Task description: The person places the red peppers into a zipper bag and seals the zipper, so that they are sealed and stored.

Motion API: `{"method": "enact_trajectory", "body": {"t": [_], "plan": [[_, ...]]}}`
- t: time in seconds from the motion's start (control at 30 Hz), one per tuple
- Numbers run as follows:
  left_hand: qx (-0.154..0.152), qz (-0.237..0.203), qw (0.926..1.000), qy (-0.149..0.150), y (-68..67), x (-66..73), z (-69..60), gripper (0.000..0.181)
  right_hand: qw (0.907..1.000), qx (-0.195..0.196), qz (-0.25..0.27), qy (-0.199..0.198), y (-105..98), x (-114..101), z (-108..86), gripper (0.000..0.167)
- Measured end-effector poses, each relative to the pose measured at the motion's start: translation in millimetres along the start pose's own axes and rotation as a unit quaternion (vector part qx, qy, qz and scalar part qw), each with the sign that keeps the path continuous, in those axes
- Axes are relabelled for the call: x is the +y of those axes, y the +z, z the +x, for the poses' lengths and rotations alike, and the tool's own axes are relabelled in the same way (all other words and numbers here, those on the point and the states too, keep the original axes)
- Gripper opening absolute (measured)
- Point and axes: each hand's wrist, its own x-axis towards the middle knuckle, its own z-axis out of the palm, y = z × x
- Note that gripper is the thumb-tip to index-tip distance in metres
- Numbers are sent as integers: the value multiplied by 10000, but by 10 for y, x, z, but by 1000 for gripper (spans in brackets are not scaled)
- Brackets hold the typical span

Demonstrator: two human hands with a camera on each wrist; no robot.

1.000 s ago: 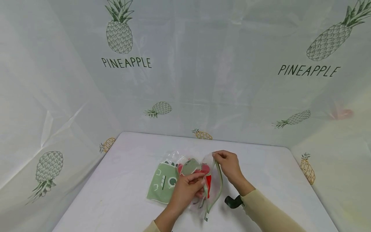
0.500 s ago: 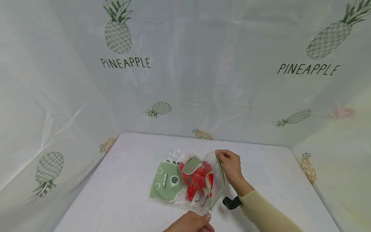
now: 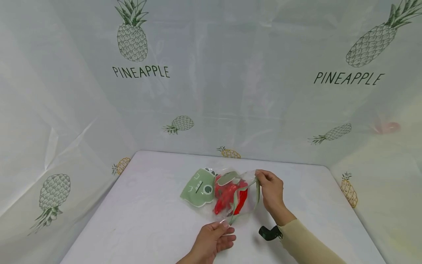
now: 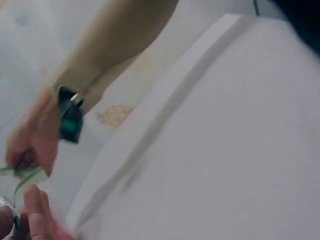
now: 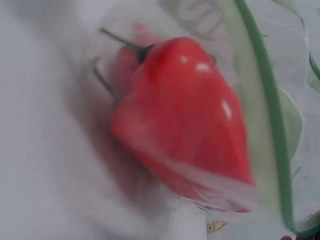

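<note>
A clear zip bag [image 3: 199, 189] with a green monster-face print and green zip strips lies tilted in the middle of the table in the head view. Several red peppers [image 3: 227, 198] are inside it; one pepper [image 5: 185, 115] with a thin stem shows large in the right wrist view. My right hand [image 3: 271, 190] pinches the far end of the bag's mouth. With thumb and forefinger, my left hand [image 3: 212, 240] pinches the near end, its other fingers spread loosely. Between the hands, the two zip strips [image 5: 265, 80] stand apart.
The white table [image 3: 138, 220] spreads around the bag. A dark wrist camera [image 3: 269, 233] hangs under my right sleeve. A pineapple-print sheet [image 3: 214, 84] closes off the back and sides.
My left hand has let go of the bag's middle, gone to its near end, then moved forward. The right hand and bag have shifted slightly right, and the bag tilts more.
</note>
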Motion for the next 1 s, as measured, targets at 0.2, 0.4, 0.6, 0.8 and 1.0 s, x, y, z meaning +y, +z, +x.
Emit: {"method": "enact_trajectory", "body": {"t": [0.2,0.4,0.6,0.8,1.0], "plan": [[269,45,9976,644,-157,249,132,36,9998,188,-5,72,-193,17,-35,32],[509,464,9908,1163,-363,534,287,30,9986,132,-504,34,-400,68,-127,34],[906,933,9830,1292,-526,752,435,33,9953,-45,-972,7,-546,164,-227,33],[1201,1216,9742,1476,-668,892,617,28,9966,-230,-709,340,-621,251,-322,31],[1185,1515,9709,1426,-775,940,697,29,9958,-442,-60,804,-604,307,-433,29]]}}
